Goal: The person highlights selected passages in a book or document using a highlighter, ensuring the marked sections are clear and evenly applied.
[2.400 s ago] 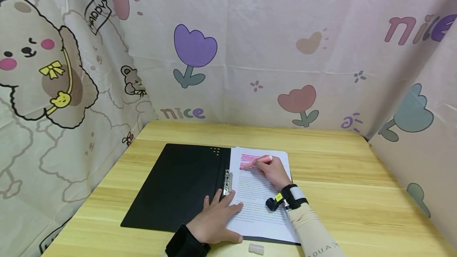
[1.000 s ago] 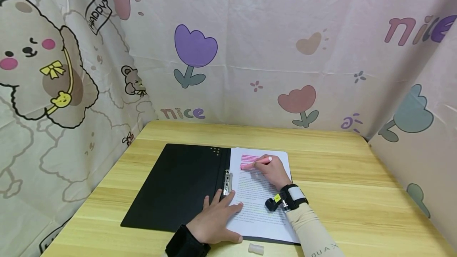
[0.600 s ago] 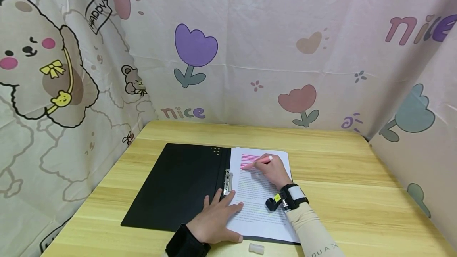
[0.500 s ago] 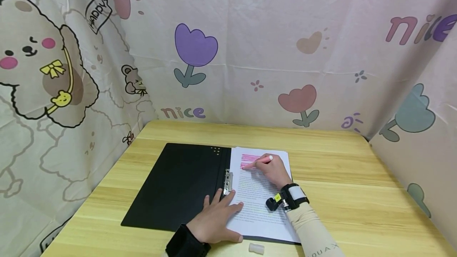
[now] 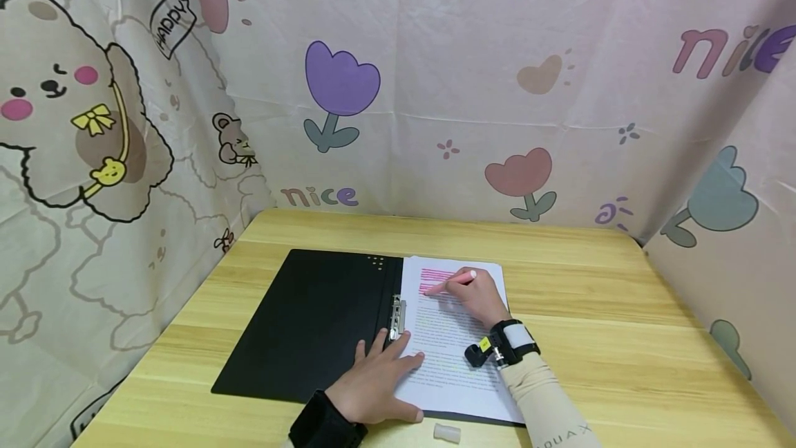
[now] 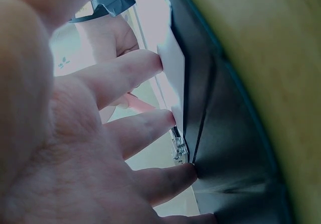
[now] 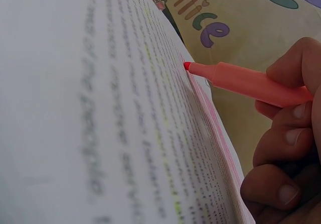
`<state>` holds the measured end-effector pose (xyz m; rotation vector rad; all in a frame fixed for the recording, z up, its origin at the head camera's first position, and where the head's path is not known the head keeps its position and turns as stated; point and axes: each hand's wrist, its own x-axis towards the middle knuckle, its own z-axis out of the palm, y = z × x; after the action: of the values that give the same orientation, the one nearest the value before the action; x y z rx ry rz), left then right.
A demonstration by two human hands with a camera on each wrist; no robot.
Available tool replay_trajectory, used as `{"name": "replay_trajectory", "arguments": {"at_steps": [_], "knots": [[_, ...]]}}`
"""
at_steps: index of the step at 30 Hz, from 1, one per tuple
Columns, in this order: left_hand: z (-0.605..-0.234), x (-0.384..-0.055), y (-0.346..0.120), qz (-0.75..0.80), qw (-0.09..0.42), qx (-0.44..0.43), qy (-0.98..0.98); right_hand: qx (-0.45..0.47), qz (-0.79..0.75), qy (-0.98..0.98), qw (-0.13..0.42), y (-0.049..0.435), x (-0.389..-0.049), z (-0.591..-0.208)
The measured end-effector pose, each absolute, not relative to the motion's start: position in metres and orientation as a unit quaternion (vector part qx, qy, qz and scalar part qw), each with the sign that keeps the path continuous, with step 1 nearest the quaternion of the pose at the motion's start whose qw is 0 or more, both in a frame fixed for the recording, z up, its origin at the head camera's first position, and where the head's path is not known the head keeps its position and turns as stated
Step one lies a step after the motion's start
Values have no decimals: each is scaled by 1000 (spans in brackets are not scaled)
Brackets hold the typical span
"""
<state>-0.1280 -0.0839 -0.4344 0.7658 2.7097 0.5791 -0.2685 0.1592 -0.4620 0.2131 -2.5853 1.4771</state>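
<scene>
My right hand (image 5: 479, 296) pinches a pink highlighter (image 7: 251, 81), its red tip at the page near the left end of a text line. Pink strokes cover several lines at the top of the printed sheet (image 5: 457, 365); yellow marks show on some lower text in the right wrist view. The paper sits in an open black folder (image 5: 311, 323) with a metal clip (image 5: 396, 316) at its spine. With fingers spread, my left hand (image 5: 373, 382) rests across the folder's spine and the sheet's lower left; its fingertips touch paper and folder in the left wrist view.
A small pale cap (image 5: 446, 433) lies on the wooden table (image 5: 597, 337) just below the folder's near edge. Patterned cloth (image 5: 398, 88) hangs behind the table and along both sides.
The highlighter tip has crept slightly to the right along the line, the right hand shifting a little with it. My left hand stays in place.
</scene>
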Motion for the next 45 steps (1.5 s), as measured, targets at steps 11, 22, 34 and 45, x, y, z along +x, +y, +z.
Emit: {"name": "replay_trajectory", "arguments": {"at_steps": [11,22,34,45], "knots": [[-435,-128,-84,194,131,265,935,70,500,-860,72,160,-268,-460],[-433,-128,-82,189,133,259,938,78,490,-865,74,160,-270,-461],[-433,-128,-82,188,137,258,938,70,493,-865,70,162,-270,-463],[-432,-127,-81,191,136,257,938,75,495,-864,59,165,-272,-464]]}}
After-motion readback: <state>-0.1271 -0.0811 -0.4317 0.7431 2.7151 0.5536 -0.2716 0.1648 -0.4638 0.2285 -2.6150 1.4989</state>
